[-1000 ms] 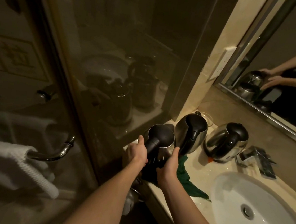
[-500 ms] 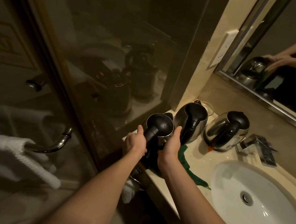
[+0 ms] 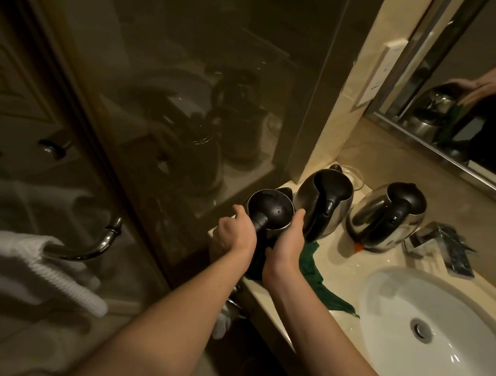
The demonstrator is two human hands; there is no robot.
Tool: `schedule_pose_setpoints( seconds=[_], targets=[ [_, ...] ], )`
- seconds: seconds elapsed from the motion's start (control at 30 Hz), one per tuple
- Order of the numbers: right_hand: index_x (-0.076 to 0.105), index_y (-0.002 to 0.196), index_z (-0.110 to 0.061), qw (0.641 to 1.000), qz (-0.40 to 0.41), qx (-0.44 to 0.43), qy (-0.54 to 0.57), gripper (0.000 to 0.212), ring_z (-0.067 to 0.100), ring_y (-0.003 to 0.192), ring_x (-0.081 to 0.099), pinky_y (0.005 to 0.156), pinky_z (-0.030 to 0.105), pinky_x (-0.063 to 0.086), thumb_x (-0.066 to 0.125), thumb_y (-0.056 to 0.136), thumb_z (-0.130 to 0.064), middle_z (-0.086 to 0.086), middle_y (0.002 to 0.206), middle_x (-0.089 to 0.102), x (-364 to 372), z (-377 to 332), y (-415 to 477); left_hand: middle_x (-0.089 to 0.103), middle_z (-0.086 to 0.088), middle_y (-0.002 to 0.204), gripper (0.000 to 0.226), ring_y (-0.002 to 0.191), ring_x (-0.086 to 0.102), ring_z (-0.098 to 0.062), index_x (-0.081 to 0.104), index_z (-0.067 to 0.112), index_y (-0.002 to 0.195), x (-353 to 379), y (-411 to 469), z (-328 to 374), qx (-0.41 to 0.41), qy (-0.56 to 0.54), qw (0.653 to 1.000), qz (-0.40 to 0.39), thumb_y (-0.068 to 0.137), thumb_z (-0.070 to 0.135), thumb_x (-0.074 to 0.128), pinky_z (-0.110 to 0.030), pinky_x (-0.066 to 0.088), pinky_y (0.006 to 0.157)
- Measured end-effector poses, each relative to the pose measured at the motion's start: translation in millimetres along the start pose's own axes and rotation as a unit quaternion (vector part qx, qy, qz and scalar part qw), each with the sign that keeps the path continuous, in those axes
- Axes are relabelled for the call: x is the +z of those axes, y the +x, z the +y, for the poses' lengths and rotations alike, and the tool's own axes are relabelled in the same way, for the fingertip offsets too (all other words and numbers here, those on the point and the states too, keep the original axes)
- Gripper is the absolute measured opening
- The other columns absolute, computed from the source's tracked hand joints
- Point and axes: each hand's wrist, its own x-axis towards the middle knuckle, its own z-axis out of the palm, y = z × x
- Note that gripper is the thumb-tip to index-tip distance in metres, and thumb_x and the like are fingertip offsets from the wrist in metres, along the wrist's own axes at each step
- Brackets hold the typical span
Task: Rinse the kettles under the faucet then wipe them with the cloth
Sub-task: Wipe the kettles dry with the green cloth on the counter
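Right hand (image 3: pixel 285 246) slid higher up the near kettle (image 3: pixel 270 208), thumb now by rim

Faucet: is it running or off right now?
Off, it seems: no water falls from the faucet into the sink; the left hand and right hand grip a kettle away from it.

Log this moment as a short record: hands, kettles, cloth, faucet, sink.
left hand: grips the nearest kettle on its left side
right hand: grips the same kettle on its right side
nearest kettle: upright, drops on its black lid
middle kettle: upright on the counter
far kettle: upright beside the faucet
cloth: green, on the counter, partly under the right hand
faucet: no stream visible
sink: white
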Motion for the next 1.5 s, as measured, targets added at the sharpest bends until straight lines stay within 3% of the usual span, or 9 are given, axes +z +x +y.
schedule_pose_setpoints(
  seconds=[0.33, 0.47, 0.53, 0.6, 0.8, 1.0, 1.1, 1.23, 1.5],
  targets=[
    [0.034, 0.149, -0.017, 0.996, 0.001, 0.08, 0.027, 0.071, 0.028, 0.138, 0.037, 0.114, 0.05, 0.022, 0.029, 0.096, -0.064, 0.009, 0.146, 0.047, -26.0, -5.2, 15.6, 0.07, -0.023, 0.113, 0.058, 0.114, 0.062, -0.038, 0.07, -0.006, 0.111, 5.5, 3.0, 1.3, 0.041, 0.019, 0.998, 0.054, 0.104, 0.041, 0.036, -0.04, 0.047, 0.092],
    [0.05, 0.137, -0.017, 0.999, -0.038, 0.019, 0.008, 0.056, 0.015, 0.123, 0.048, 0.107, 0.039, 0.032, 0.028, 0.101, -0.054, -0.007, 0.116, 0.059, -23.5, -15.8, 1.5, 0.069, -0.024, 0.114, 0.065, 0.114, 0.062, -0.039, 0.069, -0.005, 0.111, 5.5, 2.7, 2.4, 0.043, 0.009, 0.998, 0.049, 0.103, 0.049, 0.034, -0.041, 0.047, 0.094],
    [0.062, 0.105, -0.031, 0.999, -0.04, -0.008, -0.029, 0.041, 0.003, 0.092, 0.055, 0.099, 0.034, 0.033, 0.027, 0.102, -0.052, -0.02, 0.087, 0.063, -16.8, -18.1, -4.7, 0.069, -0.024, 0.113, 0.07, 0.112, 0.063, -0.039, 0.069, -0.005, 0.11, 6.0, 4.4, 0.9, 0.047, 0.012, 0.998, 0.043, 0.102, 0.054, 0.033, -0.041, 0.047, 0.091],
    [0.06, 0.089, -0.034, 0.998, -0.041, -0.024, -0.032, 0.039, -0.001, 0.083, 0.054, 0.094, 0.03, 0.036, 0.028, 0.101, -0.054, -0.02, 0.082, 0.064, -15.2, -15.3, -2.6, 0.069, -0.023, 0.112, 0.071, 0.11, 0.063, -0.038, 0.069, -0.005, 0.109, 5.0, 5.1, 0.1, 0.051, 0.02, 0.998, 0.038, 0.102, 0.055, 0.032, -0.038, 0.045, 0.084],
    [0.061, 0.118, -0.02, 0.998, -0.017, -0.007, -0.053, 0.055, 0.018, 0.121, 0.052, 0.103, 0.036, 0.035, 0.03, 0.098, -0.061, -0.001, 0.116, 0.064, -22.7, -0.8, 22.8, 0.069, -0.022, 0.112, 0.07, 0.107, 0.065, -0.036, 0.068, -0.004, 0.112, 2.8, 6.8, 0.2, 0.049, 0.027, 0.998, 0.017, 0.101, 0.056, 0.033, -0.036, 0.046, 0.079],
    [0.048, 0.141, -0.015, 0.997, -0.02, 0.06, -0.033, 0.068, 0.026, 0.135, 0.042, 0.11, 0.045, 0.028, 0.028, 0.097, -0.063, 0.006, 0.137, 0.056, -39.3, -7.0, 28.1, 0.067, -0.022, 0.118, 0.071, 0.112, 0.063, -0.036, 0.067, -0.002, 0.114, 2.4, 10.1, 0.7, 0.042, 0.033, 0.999, 0.003, 0.099, 0.059, 0.035, -0.047, 0.052, 0.096],
    [0.047, 0.139, -0.02, 0.997, -0.051, 0.007, -0.063, 0.055, 0.014, 0.123, 0.046, 0.097, 0.031, 0.032, 0.026, 0.101, -0.054, -0.004, 0.117, 0.058, -40.6, -16.0, 14.9, 0.067, -0.021, 0.119, 0.069, 0.112, 0.063, -0.035, 0.067, -0.001, 0.115, 1.0, 12.4, 1.5, 0.047, 0.042, 0.998, -0.003, 0.099, 0.058, 0.036, -0.046, 0.052, 0.096],
    [0.059, 0.09, -0.036, 0.992, -0.073, -0.039, -0.097, 0.039, 0.001, 0.088, 0.053, 0.091, 0.027, 0.036, 0.027, 0.101, -0.055, -0.02, 0.086, 0.062, -36.9, -17.4, 8.7, 0.065, -0.02, 0.123, 0.067, 0.111, 0.063, -0.034, 0.064, 0.0, 0.121, -1.3, 14.3, 3.5, 0.058, 0.065, 0.996, -0.02, 0.1, 0.057, 0.036, -0.042, 0.051, 0.089],
    [0.061, 0.118, -0.023, 0.993, -0.043, 0.002, -0.11, 0.056, 0.019, 0.117, 0.051, 0.103, 0.038, 0.035, 0.029, 0.097, -0.064, -0.002, 0.114, 0.064, -47.5, -6.0, 43.5, 0.064, -0.019, 0.125, 0.066, 0.113, 0.062, -0.033, 0.062, -0.001, 0.124, -3.1, 15.1, 4.8, 0.062, 0.07, 0.995, -0.022, 0.101, 0.056, 0.037, -0.037, 0.045, 0.082]
  ],
)
